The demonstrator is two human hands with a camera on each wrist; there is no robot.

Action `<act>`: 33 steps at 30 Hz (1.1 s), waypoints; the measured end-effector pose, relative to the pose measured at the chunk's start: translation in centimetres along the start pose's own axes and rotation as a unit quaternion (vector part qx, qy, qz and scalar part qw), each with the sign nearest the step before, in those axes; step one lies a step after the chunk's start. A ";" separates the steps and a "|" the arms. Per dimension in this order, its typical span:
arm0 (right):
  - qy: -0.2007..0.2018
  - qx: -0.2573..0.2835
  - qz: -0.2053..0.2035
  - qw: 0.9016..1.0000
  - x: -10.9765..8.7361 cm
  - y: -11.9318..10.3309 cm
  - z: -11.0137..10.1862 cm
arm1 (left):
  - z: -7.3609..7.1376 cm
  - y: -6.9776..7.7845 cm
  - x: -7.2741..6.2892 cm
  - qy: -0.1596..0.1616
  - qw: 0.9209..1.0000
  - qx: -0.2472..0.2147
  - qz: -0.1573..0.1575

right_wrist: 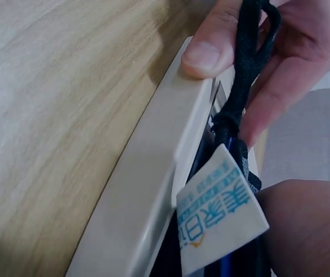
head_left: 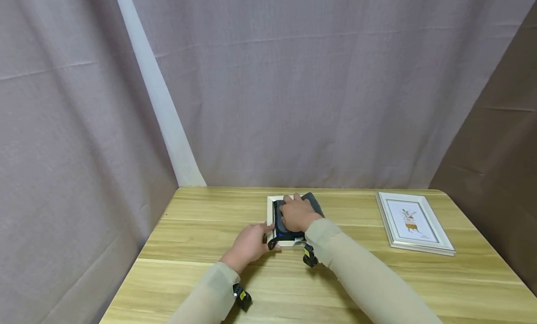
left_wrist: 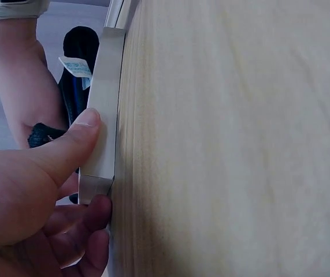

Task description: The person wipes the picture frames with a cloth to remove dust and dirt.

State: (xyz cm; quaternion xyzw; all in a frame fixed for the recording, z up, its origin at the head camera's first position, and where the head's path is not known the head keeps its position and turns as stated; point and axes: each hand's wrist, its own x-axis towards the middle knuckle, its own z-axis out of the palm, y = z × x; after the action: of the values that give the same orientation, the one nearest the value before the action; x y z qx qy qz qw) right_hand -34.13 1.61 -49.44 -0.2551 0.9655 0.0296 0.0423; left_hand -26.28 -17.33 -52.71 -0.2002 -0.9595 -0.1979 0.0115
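Note:
A cream-edged picture frame (head_left: pixel 270 213) lies near the far edge of the wooden table. With its thumb on the frame's side, my left hand (head_left: pixel 250 242) grips the near left corner, as the left wrist view shows. Over the frame's middle, my right hand (head_left: pixel 299 214) holds a dark grey cloth (head_left: pixel 313 203), its fingers bent on top; part of the cloth sticks up at the right. A black loop (right_wrist: pixel 243 75) and a white label with blue characters (right_wrist: pixel 219 213) hang at the cloth's near edge. The cloth and right hand hide most of the frame's face.
A second white picture frame (head_left: pixel 415 221) with a plant print lies face up at the right of the table (head_left: pixel 201 230). Grey curtains (head_left: pixel 293 105) hang behind and to the left; a darker brown one (head_left: pixel 495 175) hangs at the right.

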 end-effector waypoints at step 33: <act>0.039 0.035 -0.064 0.997 -2.6 -0.5 0.1 | 0.3 0.4 -0.2 -0.012 0.999 0.030 -0.019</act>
State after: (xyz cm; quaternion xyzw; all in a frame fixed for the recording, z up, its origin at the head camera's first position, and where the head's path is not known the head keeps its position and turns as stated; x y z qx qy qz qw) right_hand -31.59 2.49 -49.34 -0.3156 0.9486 -0.0166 0.0152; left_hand -25.95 -16.95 -52.90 -0.1837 -0.9688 -0.1667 0.0022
